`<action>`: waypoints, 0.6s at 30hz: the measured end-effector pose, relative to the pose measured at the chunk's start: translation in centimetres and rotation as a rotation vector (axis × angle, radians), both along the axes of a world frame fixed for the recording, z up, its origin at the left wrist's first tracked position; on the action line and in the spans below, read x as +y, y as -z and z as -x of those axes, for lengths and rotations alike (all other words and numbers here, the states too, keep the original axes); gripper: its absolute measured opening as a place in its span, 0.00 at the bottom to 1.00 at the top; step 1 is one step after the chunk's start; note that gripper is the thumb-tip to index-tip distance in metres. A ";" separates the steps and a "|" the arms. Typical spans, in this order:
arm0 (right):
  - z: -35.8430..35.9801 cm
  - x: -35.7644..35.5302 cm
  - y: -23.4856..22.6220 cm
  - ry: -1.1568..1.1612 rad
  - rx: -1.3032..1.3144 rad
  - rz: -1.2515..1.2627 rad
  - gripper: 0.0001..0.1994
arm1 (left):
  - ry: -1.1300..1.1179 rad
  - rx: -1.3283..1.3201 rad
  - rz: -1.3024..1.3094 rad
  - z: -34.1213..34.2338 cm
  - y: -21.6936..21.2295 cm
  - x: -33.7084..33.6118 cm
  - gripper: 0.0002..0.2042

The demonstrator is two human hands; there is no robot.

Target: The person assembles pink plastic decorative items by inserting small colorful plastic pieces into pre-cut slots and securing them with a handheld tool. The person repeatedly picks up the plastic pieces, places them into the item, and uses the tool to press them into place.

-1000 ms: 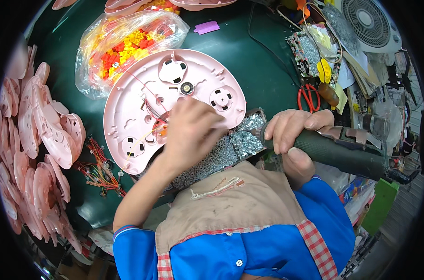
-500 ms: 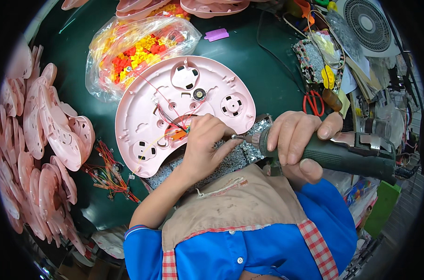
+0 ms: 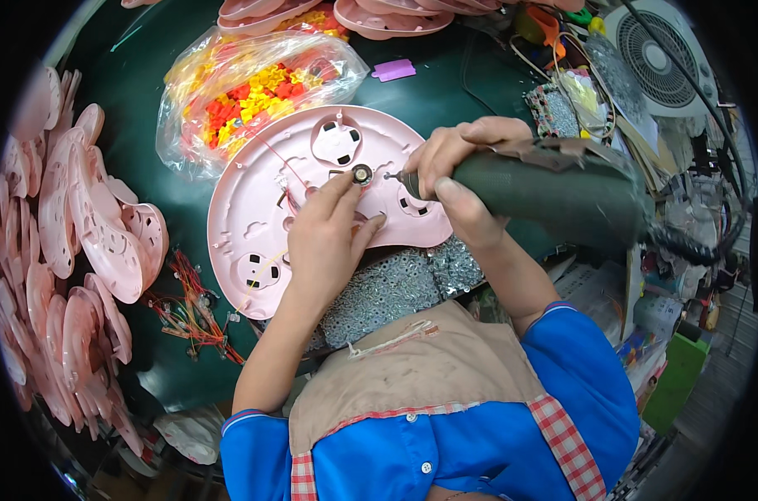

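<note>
A pink curved plastic shell (image 3: 237, 213) lies hollow side up before me, with thin red wires (image 3: 291, 171) and a small round black speaker (image 3: 362, 174) in it. My left hand (image 3: 324, 230) rests over the shell's middle, fingers stretched toward the speaker and thumb apart. It covers the wires' lower ends. My right hand (image 3: 462, 163) is wrapped round a dark green electric screwdriver (image 3: 554, 192), held nearly level above the shell's right side. Its tip points left, just beside the speaker. Whether a screw sits on the tip is too small to tell.
A tray of many small screws (image 3: 379, 288) sits between the shell and my apron. Beyond the shell is a clear bag (image 3: 258, 92) of red and yellow parts. Pink shells (image 3: 103, 217) are stacked at left, near a wire bundle (image 3: 199, 313). A white fan (image 3: 663, 54) stands far right.
My left hand has left the screwdriver tip and moved left and up, fingers now spread on the shell. My right hand has carried the screwdriver up and left over the shell, near the speaker.
</note>
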State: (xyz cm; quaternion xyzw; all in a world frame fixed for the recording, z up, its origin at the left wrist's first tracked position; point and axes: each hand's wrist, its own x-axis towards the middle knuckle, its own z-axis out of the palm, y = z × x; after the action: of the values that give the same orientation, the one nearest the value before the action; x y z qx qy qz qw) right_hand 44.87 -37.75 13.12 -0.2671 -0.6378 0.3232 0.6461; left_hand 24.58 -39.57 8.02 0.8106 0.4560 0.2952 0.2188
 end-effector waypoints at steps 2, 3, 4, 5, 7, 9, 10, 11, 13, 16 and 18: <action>0.4 0.8 1.1 0.015 0.002 0.018 0.26 | -0.006 0.015 -0.021 0.0 0.2 -0.3 0.23; 0.6 1.1 1.4 0.024 -0.004 0.030 0.26 | -0.005 0.013 -0.012 0.1 0.1 -0.2 0.23; 0.8 1.3 1.6 0.034 -0.014 0.044 0.26 | -0.003 0.006 -0.001 0.1 0.2 -0.2 0.23; 1.1 1.4 1.7 0.035 -0.018 0.053 0.25 | -0.004 0.007 0.000 0.2 0.2 -0.3 0.23; 1.3 2.3 2.6 0.061 -0.099 0.039 0.24 | -0.007 -0.004 0.012 0.3 0.2 -0.4 0.23; 2.0 2.0 2.6 0.035 0.101 0.325 0.23 | -0.007 -0.012 0.025 0.2 0.3 -0.4 0.22; 2.9 1.7 1.8 0.029 0.419 0.581 0.22 | -0.006 -0.010 0.029 0.0 0.2 -0.3 0.22; 2.5 2.4 2.3 0.028 0.123 0.364 0.22 | -0.003 -0.009 0.033 0.0 0.1 -0.2 0.22; 1.5 3.1 3.1 -0.010 -0.081 0.184 0.22 | -0.011 -0.006 0.046 0.0 0.3 -0.4 0.22; 0.5 2.6 2.6 -0.042 -0.010 0.178 0.23 | -0.010 -0.001 0.043 0.1 0.1 -0.1 0.22; 0.6 1.0 0.6 -0.063 0.192 0.327 0.24 | -0.014 0.002 0.042 0.6 0.2 -0.3 0.22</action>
State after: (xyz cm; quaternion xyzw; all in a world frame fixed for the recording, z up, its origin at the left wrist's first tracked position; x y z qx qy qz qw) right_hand 44.30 -36.75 12.56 -0.3164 -0.5201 0.4664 0.6417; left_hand 23.95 -39.88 7.86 0.8029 0.4678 0.2864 0.2335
